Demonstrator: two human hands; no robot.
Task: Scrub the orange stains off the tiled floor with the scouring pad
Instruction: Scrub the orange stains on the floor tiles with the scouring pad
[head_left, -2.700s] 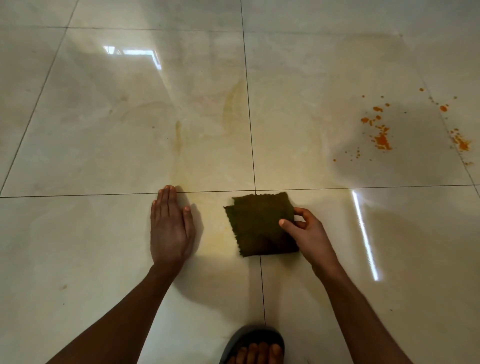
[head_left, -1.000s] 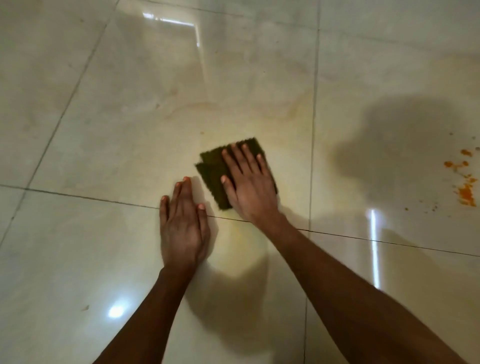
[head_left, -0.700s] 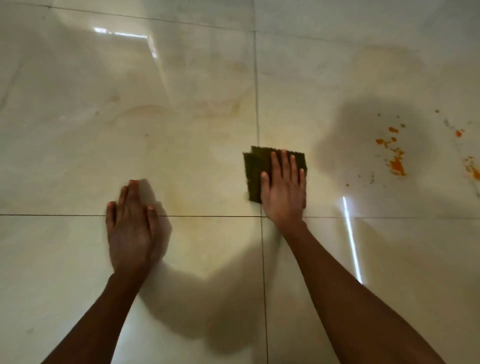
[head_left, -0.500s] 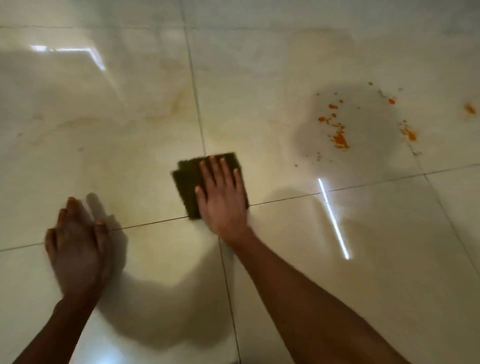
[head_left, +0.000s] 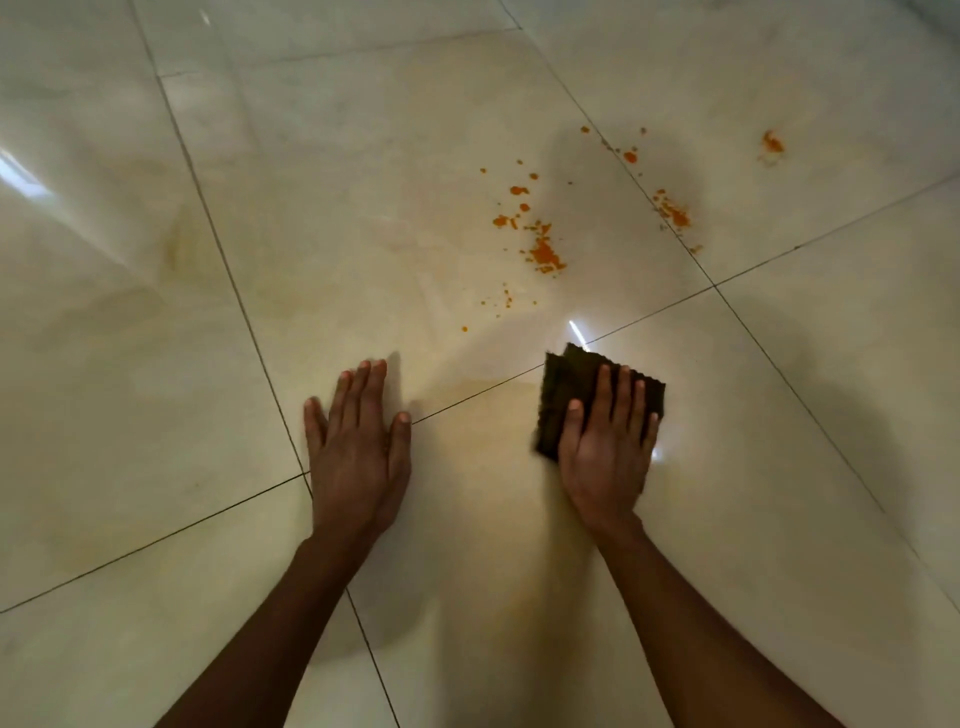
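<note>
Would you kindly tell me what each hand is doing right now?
Left hand: open, flat on the floor.
Right hand: open, straight fingers pressing the scouring pad.

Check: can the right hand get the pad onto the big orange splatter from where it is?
Probably yes. The right hand lies flat on the scouring pad, and only bare tile separates it from the orange splatter ahead and slightly left. The left hand sits off to the side.
</note>
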